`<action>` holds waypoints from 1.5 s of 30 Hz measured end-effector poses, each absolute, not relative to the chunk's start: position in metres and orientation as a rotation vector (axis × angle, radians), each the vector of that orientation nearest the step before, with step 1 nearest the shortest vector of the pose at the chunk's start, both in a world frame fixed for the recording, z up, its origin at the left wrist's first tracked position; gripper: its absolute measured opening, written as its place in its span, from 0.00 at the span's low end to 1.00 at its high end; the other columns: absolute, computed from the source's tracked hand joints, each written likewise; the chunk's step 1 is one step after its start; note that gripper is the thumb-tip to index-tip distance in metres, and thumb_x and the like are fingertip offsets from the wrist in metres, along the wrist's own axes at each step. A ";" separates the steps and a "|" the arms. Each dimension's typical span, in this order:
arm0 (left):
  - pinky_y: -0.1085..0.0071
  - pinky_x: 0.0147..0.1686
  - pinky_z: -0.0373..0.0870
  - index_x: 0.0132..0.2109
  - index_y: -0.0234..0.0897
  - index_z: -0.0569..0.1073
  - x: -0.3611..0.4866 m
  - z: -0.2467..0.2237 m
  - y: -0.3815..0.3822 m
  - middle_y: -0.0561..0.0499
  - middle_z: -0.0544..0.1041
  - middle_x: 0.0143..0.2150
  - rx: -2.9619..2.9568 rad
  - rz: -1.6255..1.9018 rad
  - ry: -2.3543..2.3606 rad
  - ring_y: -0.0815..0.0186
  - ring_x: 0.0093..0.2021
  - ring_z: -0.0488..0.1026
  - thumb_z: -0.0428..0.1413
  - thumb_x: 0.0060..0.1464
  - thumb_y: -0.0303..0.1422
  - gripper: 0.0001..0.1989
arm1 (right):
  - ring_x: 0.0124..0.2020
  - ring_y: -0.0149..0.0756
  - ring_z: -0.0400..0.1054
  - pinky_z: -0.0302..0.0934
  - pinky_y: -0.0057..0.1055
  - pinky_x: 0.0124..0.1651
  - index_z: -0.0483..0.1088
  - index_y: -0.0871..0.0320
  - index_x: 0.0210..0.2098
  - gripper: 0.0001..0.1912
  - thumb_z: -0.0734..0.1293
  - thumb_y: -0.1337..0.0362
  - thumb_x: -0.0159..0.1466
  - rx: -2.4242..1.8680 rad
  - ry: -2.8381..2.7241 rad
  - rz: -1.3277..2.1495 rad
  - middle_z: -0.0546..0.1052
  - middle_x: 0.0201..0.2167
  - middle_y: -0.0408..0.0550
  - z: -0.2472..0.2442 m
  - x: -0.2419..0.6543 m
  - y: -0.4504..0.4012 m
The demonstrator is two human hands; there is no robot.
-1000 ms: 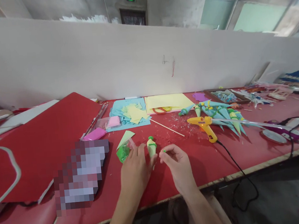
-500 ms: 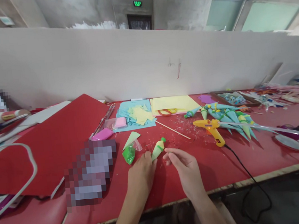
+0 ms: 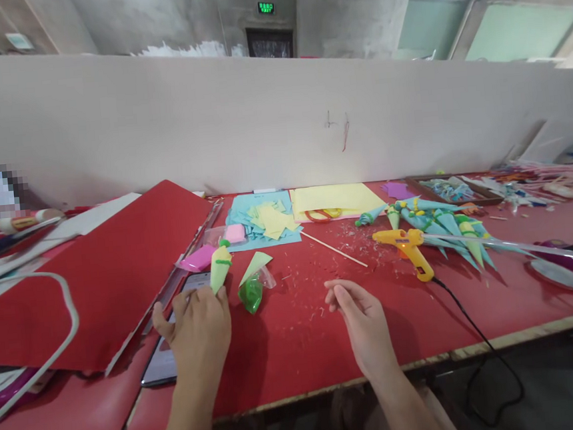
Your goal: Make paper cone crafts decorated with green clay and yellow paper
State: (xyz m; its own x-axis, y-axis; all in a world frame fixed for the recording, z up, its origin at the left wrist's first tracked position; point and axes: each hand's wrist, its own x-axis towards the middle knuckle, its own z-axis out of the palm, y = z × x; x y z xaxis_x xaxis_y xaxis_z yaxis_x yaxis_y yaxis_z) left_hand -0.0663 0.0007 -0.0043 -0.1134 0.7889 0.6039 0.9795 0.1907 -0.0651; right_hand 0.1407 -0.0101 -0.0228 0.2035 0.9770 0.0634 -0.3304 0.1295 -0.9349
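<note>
My left hand is over a phone lying on the red tabletop. Between its fingers it holds a small pale-green paper cone with a yellow top, a green band and a green ball on its tip. My right hand hovers above the middle of the table, thumb and fingertips pinched together. Whether something tiny sits in that pinch cannot be made out. A bag of green clay and a folded light-green paper piece lie between the hands.
A yellow glue gun with a black cord lies at right, before a pile of blue and green paper cones. Behind are a thin stick, paper scraps and yellow sheets. Large red board covers the left.
My left hand has carried the paper cone leftward, from beside my right hand to above the phone. My right hand stays pinched and has shifted slightly right.
</note>
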 end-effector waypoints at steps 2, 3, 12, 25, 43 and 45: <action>0.50 0.49 0.54 0.27 0.38 0.63 -0.063 -0.001 0.002 0.44 0.71 0.25 -1.714 -0.645 -2.020 0.53 0.40 0.69 0.38 0.57 0.37 0.15 | 0.24 0.29 0.64 0.59 0.26 0.28 0.74 0.58 0.30 0.10 0.67 0.58 0.55 -0.978 -0.875 1.128 0.73 0.21 0.43 -0.022 0.140 -0.011; 0.50 0.48 0.55 0.28 0.37 0.64 -0.058 0.001 0.002 0.44 0.71 0.26 -1.781 -0.757 -2.068 0.53 0.40 0.69 0.38 0.57 0.38 0.16 | 0.24 0.29 0.64 0.59 0.26 0.28 0.75 0.57 0.29 0.09 0.67 0.58 0.54 -0.980 -0.884 1.119 0.73 0.21 0.43 -0.022 0.140 -0.011; 0.70 0.43 0.66 0.32 0.39 0.71 0.010 0.008 -0.021 0.51 0.75 0.34 -2.819 -1.685 -2.260 0.65 0.38 0.69 0.38 0.58 0.42 0.20 | 0.45 0.38 0.65 0.60 0.36 0.45 0.75 0.51 0.23 0.04 0.70 0.58 0.50 -0.626 -0.770 1.288 0.73 0.45 0.46 -0.016 0.141 -0.005; 0.70 0.42 0.66 0.40 0.40 0.69 0.022 0.005 -0.028 0.53 0.74 0.36 -3.306 -1.295 -2.256 0.65 0.39 0.70 0.45 0.56 0.39 0.12 | 0.38 0.39 0.71 0.63 0.36 0.42 0.75 0.53 0.26 0.04 0.71 0.60 0.51 -0.679 -0.717 1.404 0.77 0.39 0.47 -0.010 0.158 -0.006; 0.74 0.28 0.65 0.38 0.36 0.71 0.010 -0.004 -0.024 0.54 0.70 0.24 -2.860 -1.965 -2.602 0.67 0.26 0.66 0.46 0.52 0.49 0.21 | 0.50 0.38 0.61 0.52 0.36 0.54 0.75 0.52 0.25 0.06 0.69 0.58 0.53 -0.640 -0.671 1.503 0.72 0.46 0.45 -0.003 0.131 -0.008; 0.75 0.24 0.62 0.28 0.36 0.69 0.011 -0.002 -0.022 0.56 0.65 0.20 -2.863 -2.077 -2.544 0.71 0.21 0.61 0.46 0.52 0.49 0.21 | 0.41 0.33 0.66 0.58 0.31 0.47 0.75 0.53 0.26 0.05 0.70 0.58 0.52 -0.666 -0.564 1.501 0.74 0.38 0.44 -0.008 0.131 -0.005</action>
